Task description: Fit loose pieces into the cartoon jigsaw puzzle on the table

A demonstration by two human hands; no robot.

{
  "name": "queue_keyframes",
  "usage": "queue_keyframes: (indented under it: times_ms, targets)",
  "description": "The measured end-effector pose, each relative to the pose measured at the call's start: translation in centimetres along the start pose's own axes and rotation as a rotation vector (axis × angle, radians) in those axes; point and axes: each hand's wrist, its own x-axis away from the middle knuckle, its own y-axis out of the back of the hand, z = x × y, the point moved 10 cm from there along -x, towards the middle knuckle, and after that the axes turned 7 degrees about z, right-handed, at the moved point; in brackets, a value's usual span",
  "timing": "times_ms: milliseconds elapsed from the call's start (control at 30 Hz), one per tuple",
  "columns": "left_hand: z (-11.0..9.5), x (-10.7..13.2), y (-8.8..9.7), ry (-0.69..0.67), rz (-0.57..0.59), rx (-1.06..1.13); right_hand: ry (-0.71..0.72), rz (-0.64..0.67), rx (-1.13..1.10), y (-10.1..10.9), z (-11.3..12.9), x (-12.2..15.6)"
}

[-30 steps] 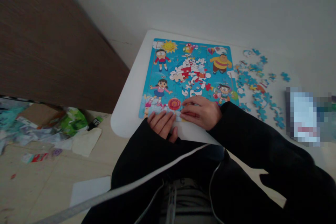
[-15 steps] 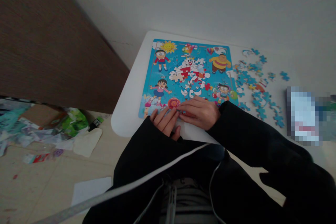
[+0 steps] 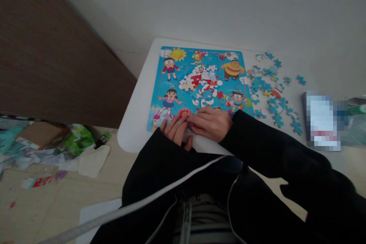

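Note:
A blue cartoon jigsaw puzzle (image 3: 197,80) lies on a white table (image 3: 134,122), its middle part still in loose white and red bits. My left hand (image 3: 175,131) rests flat on the puzzle's near edge, fingers stretched and together. My right hand (image 3: 211,122) lies beside it, fingers extended leftward and pressing on the board next to a round red and orange lollipop picture (image 3: 183,113). The fingertips of both hands meet there. Nothing shows in either hand.
Several loose blue puzzle pieces (image 3: 271,84) are scattered right of the puzzle. A blurred-out box (image 3: 323,124) stands at the table's right. A brown cabinet (image 3: 57,57) is at left, with wrappers and paper litter (image 3: 51,145) on the floor. A white wall runs behind.
My left hand slid forward and its fingers now touch my right hand's fingertips on the lollipop spot. The view shifted slightly, so everything sits further left.

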Motion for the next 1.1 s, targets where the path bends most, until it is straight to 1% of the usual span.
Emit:
queue_keyframes:
  times_ms: [100, 200, 300, 433, 533, 667, 833, 967, 1100]
  targets:
    - [-0.1, -0.1, 0.1, 0.002, -0.011, 0.001, 0.043, -0.035, 0.078, 0.1, 0.8, 0.2]
    - [-0.2, -0.1, 0.2, -0.005, -0.025, 0.012, 0.059, -0.036, 0.079, -0.2, 1.0, 0.4]
    - [0.0, -0.1, 0.1, -0.001, -0.022, 0.006, -0.023, 0.019, -0.018, -0.7, -0.3, 0.4]
    - [0.2, -0.2, -0.4, -0.018, 0.025, -0.019, -0.195, 0.003, -0.182, -0.4, -2.9, 0.4]
    - [0.2, -0.2, -0.5, -0.059, 0.027, -0.032, -0.197, 0.013, -0.227, -0.5, -3.5, 0.2]
    - [0.3, -0.2, -0.8, -0.062, 0.037, -0.047, -0.152, 0.045, -0.161, -0.9, -3.2, 0.1]
    - [0.0, -0.2, -0.6, -0.088, 0.020, -0.081, -0.205, 0.052, -0.089, -0.8, -3.4, -0.1]
    - [-0.3, -0.2, -0.5, -0.094, 0.038, -0.123, -0.242, 0.079, -0.105, -0.9, -3.5, -0.4]
    - [-0.6, -0.2, -0.3, -0.106, 0.015, -0.152, -0.255, 0.075, -0.124, -1.1, -3.7, -0.3]
